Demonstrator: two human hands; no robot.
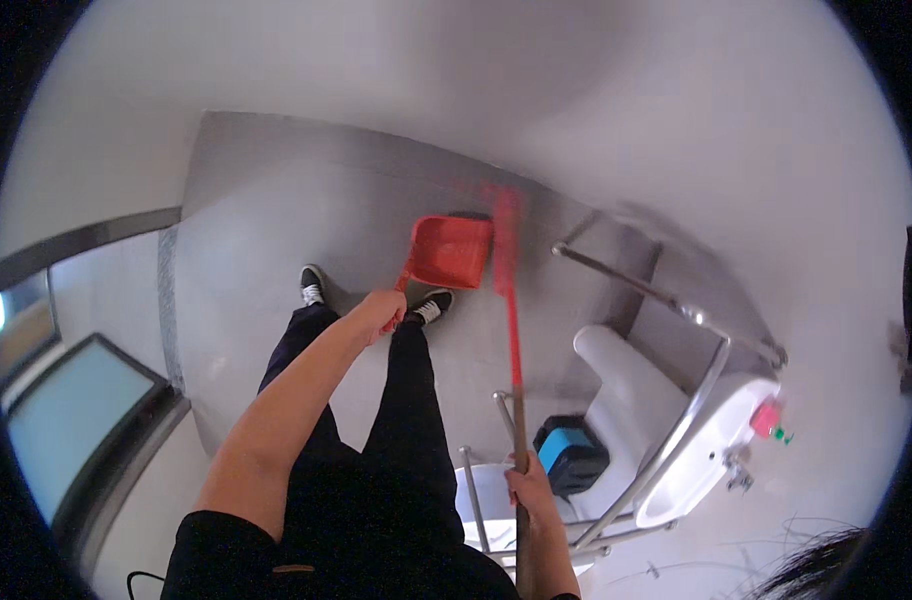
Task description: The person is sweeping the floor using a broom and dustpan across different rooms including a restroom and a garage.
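My left hand is closed round the handle of a red dustpan, whose pan rests on the grey floor just ahead of my right shoe. In my right hand is the long handle of a broom, brown at my grip and red farther along. The broom's red head is smeared by motion and lies beside the pan's right edge. Whether the bristles touch the pan or the floor, I cannot tell. The pan shows no litter that I can make out.
Metal grab rails surround a white washbasin and its pedestal on the right. A black and blue bin stands near the broom handle. A pink bottle sits on the basin. A doorway with a framed glass panel is at left.
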